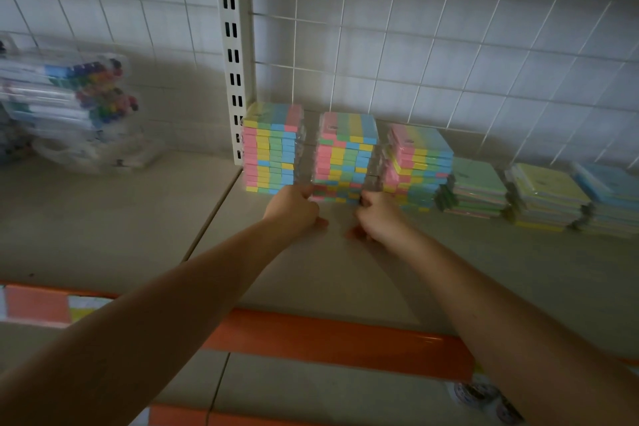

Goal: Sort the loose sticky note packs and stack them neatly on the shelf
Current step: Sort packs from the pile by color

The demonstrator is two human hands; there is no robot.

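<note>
Right now the middle stack (345, 156) of multicolour sticky note packs stands on the shelf (345, 270), back near the grid wall (449, 45), and both hands sit at its base. The left hand (295, 209) has fingers curled against the lower left corner of the stack; the right hand (378, 214) is curled at the lower right corner. Both seem to grip or squeeze the bottom packs, though the fingertips are hidden behind the knuckles, so the exact hold is unclear.

Step in hand, as I judge it: squaring or shifting this stack into line with its neighbours. The next move likely calls for an even push from both sides, kept low and slow, since the stack is tall and the packs are wrapped in slippery film.

Count: six stacks in the row. Three tall multicolour ones: the left stack (271, 152) by the upright (235, 79), the middle one, and a leaning stack (418, 169) just right of it, its packs skewed. Then three short single-colour piles: green pile (479, 190), yellow pile (546, 197), blue pile (608, 197). Packs per stack are too blurred to count.

Further left, well apart, marker packs (69, 104) lie heaped in clear cases. An orange strip (339, 339) runs along the shelf front.
</note>
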